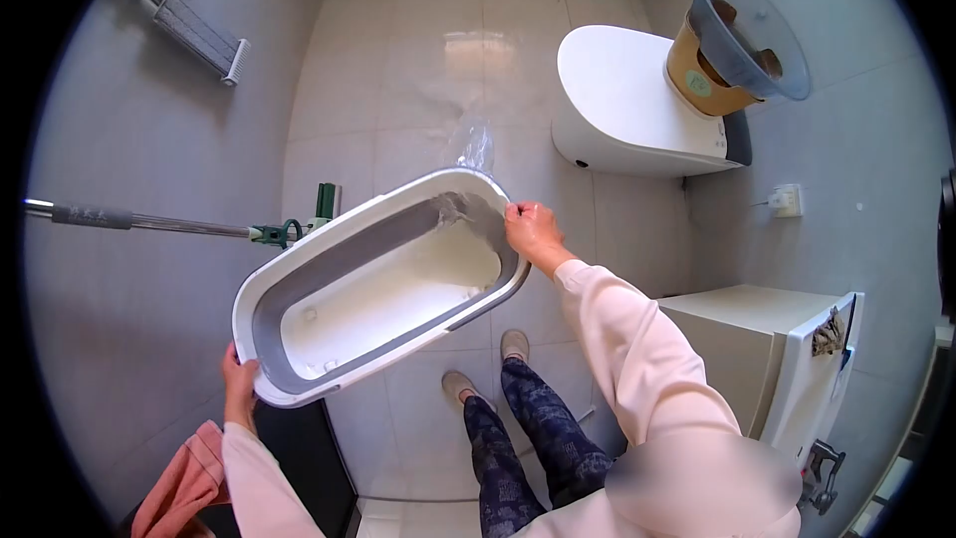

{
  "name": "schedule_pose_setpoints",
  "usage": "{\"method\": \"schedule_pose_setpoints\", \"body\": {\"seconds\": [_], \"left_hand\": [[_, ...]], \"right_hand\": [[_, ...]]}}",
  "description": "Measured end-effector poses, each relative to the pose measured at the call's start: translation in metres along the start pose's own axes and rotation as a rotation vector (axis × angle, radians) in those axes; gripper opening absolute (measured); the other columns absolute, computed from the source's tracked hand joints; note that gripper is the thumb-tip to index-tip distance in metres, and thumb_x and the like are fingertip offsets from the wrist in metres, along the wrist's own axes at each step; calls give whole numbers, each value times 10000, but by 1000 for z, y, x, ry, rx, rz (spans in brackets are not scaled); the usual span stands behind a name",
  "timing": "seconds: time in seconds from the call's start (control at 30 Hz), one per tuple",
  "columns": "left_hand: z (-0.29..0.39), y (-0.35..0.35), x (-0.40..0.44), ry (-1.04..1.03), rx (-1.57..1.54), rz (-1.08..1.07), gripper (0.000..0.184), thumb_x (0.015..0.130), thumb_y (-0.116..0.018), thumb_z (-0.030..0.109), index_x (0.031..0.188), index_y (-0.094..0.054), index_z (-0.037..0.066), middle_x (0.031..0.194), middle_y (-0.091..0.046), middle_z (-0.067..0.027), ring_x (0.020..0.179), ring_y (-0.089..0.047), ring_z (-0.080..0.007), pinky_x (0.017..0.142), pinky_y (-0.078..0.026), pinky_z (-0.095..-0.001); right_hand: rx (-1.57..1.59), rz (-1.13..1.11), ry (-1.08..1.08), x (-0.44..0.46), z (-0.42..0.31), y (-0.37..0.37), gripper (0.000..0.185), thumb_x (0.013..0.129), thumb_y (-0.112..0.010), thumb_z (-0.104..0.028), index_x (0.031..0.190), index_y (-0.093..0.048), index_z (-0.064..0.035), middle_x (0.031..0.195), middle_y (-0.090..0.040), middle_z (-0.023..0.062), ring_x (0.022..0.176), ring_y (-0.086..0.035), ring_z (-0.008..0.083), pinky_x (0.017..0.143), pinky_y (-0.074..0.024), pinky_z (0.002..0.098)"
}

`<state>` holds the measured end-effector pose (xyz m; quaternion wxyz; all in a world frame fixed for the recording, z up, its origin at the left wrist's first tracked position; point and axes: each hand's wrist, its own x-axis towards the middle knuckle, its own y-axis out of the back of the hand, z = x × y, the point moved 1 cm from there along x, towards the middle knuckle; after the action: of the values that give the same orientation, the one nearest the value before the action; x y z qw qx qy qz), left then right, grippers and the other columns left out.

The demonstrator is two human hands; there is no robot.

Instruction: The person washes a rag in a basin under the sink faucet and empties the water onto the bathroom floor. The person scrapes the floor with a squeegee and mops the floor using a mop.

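Observation:
A long oval wash tub (388,294), white with grey inner walls, is held above the tiled floor and tilted toward its far right end. My right hand (535,233) grips the rim at that end, fingers closed over the edge. At the near left end, my left hand (238,379) is closed on the rim, its fingers partly hidden beneath. Clear water (475,144) spills over the far rim onto the floor. A little water still lies inside by that end.
On the right stands a white toilet (622,90) with a cardboard box (702,75) and a grey-blue basin (752,35) on its lid. A mop pole (169,222) leans at left, near a pink towel (189,483). A white cabinet (737,339) stands right of my legs.

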<state>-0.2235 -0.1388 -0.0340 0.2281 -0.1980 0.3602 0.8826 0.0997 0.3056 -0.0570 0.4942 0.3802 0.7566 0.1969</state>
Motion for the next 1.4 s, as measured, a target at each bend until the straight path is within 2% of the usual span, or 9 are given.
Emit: {"method": "schedule_pose_setpoints", "body": {"seconds": [0.37,0.57,0.7,0.77,0.87,0.9,1.07,1.17,1.4], "left_hand": [[-85,71,-109,-22,-523,23,553,539,-417,-51,1091,-435,-9,950,-529,-96,820,-540,-220,751,-441,-283],[-27,149,-147,105,-295,84,650,454,-396,-20,1103,-423,-13,960,-514,-134,864,-512,-279,777,-439,-324],[25,137,-133,94,-260,51,659,463,-387,-25,1118,-446,-8,969,-526,-126,862,-516,-267,764,-442,-317],[37,122,-115,-11,45,36,604,499,-392,-42,1092,-498,1,902,-557,-83,805,-542,-221,735,-445,-278],[60,31,-92,-187,174,114,544,567,-440,-83,1097,-521,3,894,-584,-58,750,-558,-153,626,-445,-247],[69,0,-88,-84,177,94,523,596,-452,-72,1110,-515,-2,905,-595,-82,800,-562,-171,697,-444,-268],[107,-123,-89,-551,870,349,457,614,-513,34,1063,-558,100,868,-578,-181,829,-541,-362,732,-429,-403],[154,-152,-117,-645,952,312,513,653,-485,-14,1147,-490,124,992,-526,-157,925,-510,-327,761,-427,-382],[236,-172,-144,-1109,1149,438,544,682,-503,-22,1175,-458,203,904,-497,-90,838,-526,-277,693,-450,-380]], "right_hand": [[90,-41,71,-89,-19,-48,324,782,-449,-327,878,-596,-55,954,-578,181,950,-510,370,868,-295,528],[352,-401,-166,-120,51,-159,332,673,-472,-201,932,-601,-38,1030,-566,169,1007,-496,347,872,-326,474],[560,-498,-262,-151,89,-183,403,667,-481,-279,980,-593,-52,1015,-577,159,1006,-505,325,855,-342,445],[263,-177,-368,-189,88,-158,474,663,-478,-325,1062,-553,-80,1024,-573,158,1015,-501,319,846,-327,466],[287,-372,-314,-217,145,-140,536,667,-520,-366,1139,-493,-113,1182,-481,120,1121,-415,292,916,-254,490],[296,-395,-349,-229,162,-118,538,666,-522,-375,1138,-497,-118,1176,-485,123,1119,-417,294,916,-259,482],[195,-76,-440,-280,285,-74,461,666,-553,-382,1029,-569,-97,968,-590,128,924,-547,285,786,-418,363],[252,-33,-553,-314,337,-52,378,697,-527,-372,992,-574,-141,1078,-518,113,1045,-456,288,864,-315,475],[293,126,-704,-390,386,-69,329,713,-530,-346,977,-588,-158,1047,-544,82,1016,-477,272,862,-337,426]]}}
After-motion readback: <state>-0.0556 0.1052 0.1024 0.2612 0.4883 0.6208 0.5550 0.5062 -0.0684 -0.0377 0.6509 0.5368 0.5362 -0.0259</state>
